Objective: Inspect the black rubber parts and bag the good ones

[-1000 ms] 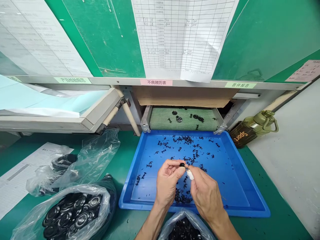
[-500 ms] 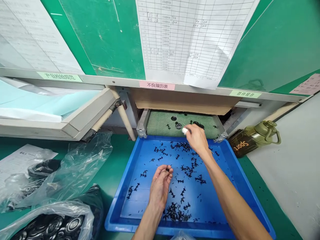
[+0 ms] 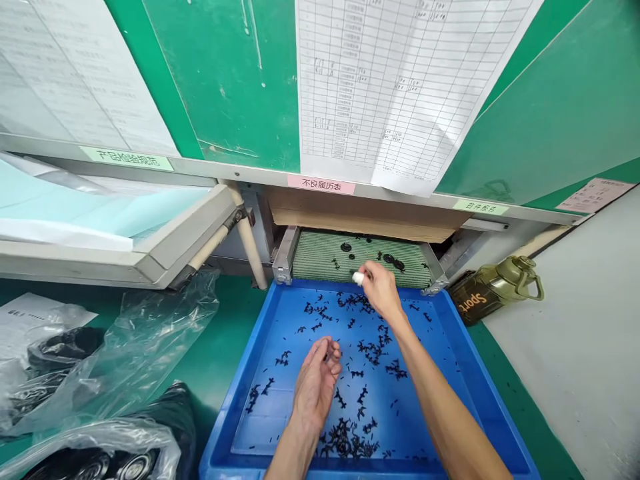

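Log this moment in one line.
left hand: above blue tray | right hand: at green belt | grips: unclear | black bits: scattered in tray

Tray (image 3: 265, 413) smooth plast., belt (image 3: 317, 253) ribbed & matt, bag (image 3: 150, 347) clear glossy plast.

"Sport" on olive-green bottle (image 3: 495, 287)
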A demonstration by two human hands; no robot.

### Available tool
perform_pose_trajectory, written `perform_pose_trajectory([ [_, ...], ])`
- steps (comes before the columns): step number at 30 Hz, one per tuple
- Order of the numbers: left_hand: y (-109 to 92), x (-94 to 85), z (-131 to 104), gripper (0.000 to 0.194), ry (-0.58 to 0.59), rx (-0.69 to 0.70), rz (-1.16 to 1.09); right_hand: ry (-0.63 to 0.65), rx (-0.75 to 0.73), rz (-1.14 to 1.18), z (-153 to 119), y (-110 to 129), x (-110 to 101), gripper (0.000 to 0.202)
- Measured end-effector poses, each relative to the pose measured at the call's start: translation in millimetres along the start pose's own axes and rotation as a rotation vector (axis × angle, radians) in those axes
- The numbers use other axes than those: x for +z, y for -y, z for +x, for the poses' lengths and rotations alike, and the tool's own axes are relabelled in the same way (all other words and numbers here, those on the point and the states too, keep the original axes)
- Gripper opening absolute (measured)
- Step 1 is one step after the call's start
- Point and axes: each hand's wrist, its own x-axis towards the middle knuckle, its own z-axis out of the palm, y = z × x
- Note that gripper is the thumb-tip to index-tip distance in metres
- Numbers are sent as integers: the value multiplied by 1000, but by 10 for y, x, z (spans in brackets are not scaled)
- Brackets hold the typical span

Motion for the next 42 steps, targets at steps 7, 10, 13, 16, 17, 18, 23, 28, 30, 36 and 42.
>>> perform_pose_trajectory([
  [7,75,87,-135,31,212,-28,297,219,-316,19,-1151,44,16,24],
  [10,138,78,-195,33,244,-51,444,252,-238,163,-1329,-1,-58,22],
  [13,168,73,-260,33,263,-55,607,236,-100,334,-1378,-11,-145,23],
  [16,120,77,-337,34,329,-32,821,273,-37,405,-1401,12,-235,22],
  [17,81,78,-366,35,373,-4,904,309,-38,406,-1414,22,-272,20],
  [18,33,78,-398,36,427,33,992,349,-39,399,-1430,32,-311,17],
  [23,-202,76,-551,35,634,129,1320,413,-29,404,-1556,104,-432,10],
  [28,-156,69,-585,35,634,65,1222,371,50,563,-1596,90,-283,15],
  [30,-138,39,-588,35,592,71,1197,453,32,537,-1526,-26,-236,18],
  [36,-312,-159,-577,41,385,110,1235,173,93,-29,-730,-509,-479,37],
  [42,-300,-152,-505,44,234,11,945,1,302,-145,278,-767,-640,29],
])
